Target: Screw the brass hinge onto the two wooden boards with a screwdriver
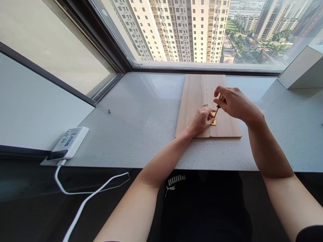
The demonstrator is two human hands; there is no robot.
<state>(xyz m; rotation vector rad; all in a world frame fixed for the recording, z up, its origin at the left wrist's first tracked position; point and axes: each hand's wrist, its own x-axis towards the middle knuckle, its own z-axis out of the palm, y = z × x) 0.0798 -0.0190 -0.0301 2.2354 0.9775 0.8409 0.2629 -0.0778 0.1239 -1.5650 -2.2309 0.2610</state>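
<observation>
Two light wooden boards lie side by side on a speckled grey sill. A small brass hinge sits across their joint near the front end. My left hand rests on the boards with its fingers pressed together at the hinge. My right hand is closed round a yellow-handled screwdriver, whose tip points down at the hinge.
A white power strip lies at the sill's front left corner, its white cable hanging down. A small dark screw lies on the sill to the left. A white box stands at the back right. Window glass runs behind.
</observation>
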